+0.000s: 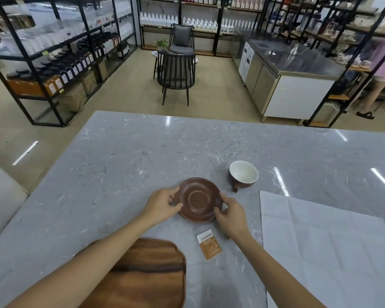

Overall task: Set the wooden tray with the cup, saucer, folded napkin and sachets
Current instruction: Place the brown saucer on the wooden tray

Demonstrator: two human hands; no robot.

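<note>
A brown saucer (198, 200) lies on the grey marble table (125, 165). My left hand (162, 204) pinches its left rim and my right hand (231, 214) grips its right rim. Behind it to the right stands a brown cup (243, 176) with a white inside, its handle pointing toward me. An orange and white sachet (209, 244) lies flat in front of the saucer. The wooden tray (147, 272) sits near the front edge, partly under my left forearm, with nothing on it. A white napkin (325, 252) is spread out unfolded at the right.
Beyond the table's far edge is open floor with two dark chairs (176, 70) and a steel counter (293, 70). Shelving racks with bottles (53, 52) line the left and back. A person (380, 72) stands at the far right.
</note>
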